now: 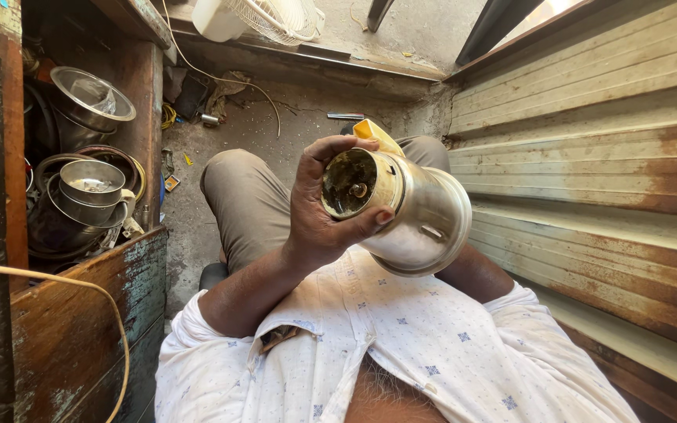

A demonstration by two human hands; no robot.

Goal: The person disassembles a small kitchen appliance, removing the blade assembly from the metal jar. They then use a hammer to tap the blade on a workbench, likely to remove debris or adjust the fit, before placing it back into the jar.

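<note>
Above the lap, close to the chest, a steel mixer jar [409, 211] is held tilted on its side, so that its dirty underside with the small drive coupling [360, 189] is turned up toward the camera. The jar is clasped by the left hand [319, 207], whose grip is closed around the base rim: the thumb is pressed along the lower edge and the fingers are curled over the top. The right hand is hidden behind the jar body; only its forearm [479, 274] is seen, so whether that grip is closed on anything cannot be told. A yellow cloth or plastic piece [378, 135] is seen just behind the jar, near the top.

For an inspection of the base to be done well, the jar is best kept steady against the palm, with the coupling left uncovered by the thumb and turned toward the light that falls from the right. The rim should be held firmly, since the polished body looks slippery, and the base looks grimy, so residue may hide wear.

At the left, a wooden shelf [95, 298] is filled with other steel jars [92, 184] and bowls. A white fan [268, 17] stands on the concrete floor [276, 125] ahead, and rusted corrugated shutters [605, 157] line the right side.
</note>
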